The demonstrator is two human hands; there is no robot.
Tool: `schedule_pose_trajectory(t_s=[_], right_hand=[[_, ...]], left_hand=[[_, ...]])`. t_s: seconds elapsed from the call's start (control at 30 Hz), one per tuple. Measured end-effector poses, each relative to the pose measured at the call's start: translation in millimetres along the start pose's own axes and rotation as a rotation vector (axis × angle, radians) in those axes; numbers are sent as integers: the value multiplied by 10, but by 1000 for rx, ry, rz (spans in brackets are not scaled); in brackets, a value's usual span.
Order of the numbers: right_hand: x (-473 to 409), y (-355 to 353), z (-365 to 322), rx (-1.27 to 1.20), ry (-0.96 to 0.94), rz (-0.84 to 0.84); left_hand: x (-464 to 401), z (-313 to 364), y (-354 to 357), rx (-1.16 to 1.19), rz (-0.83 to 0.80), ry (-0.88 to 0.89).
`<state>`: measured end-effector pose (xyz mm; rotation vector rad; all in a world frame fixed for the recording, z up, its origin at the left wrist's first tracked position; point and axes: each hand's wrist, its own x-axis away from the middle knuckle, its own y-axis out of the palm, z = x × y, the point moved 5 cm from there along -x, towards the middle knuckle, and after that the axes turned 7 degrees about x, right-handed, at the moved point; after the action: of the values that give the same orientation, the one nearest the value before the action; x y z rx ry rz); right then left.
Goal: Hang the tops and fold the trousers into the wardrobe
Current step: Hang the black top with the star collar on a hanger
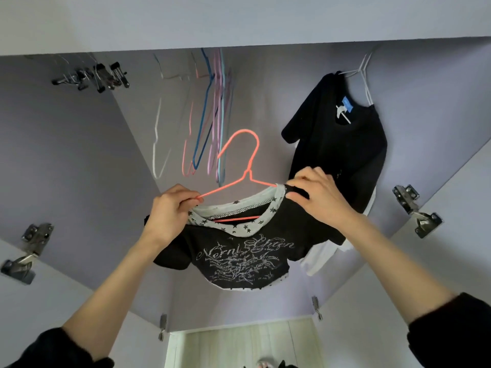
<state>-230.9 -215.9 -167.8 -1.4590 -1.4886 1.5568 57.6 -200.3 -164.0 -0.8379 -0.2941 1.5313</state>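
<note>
Left hand (170,208) pinches the hanger (239,166) arm, right hand (316,192) pinches the top (239,256) shoulder — best seat both shoulders evenly before hooking.

Pale lilac wardrobe walls (79,155) stood in soft even light, metal door hinges (417,211) at both sides, light floor (239,346) below.
</note>
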Motion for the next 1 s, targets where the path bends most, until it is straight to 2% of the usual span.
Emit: schedule_pose_trajectory(t_s=[0.13, 0.6, 0.87, 1.0], right_hand=[[13, 11, -22, -259, 56, 7], [-25, 23, -202, -264, -34, 0], [135, -45, 215, -247, 124, -29], [121, -51, 139, -174, 33, -15]], left_hand=[[-19, 26, 39, 31, -12, -26], [-76, 194, 163, 151, -9, -12], [-111, 176, 116, 144, -14, -2], [-111, 213, 210, 154, -53, 8]])
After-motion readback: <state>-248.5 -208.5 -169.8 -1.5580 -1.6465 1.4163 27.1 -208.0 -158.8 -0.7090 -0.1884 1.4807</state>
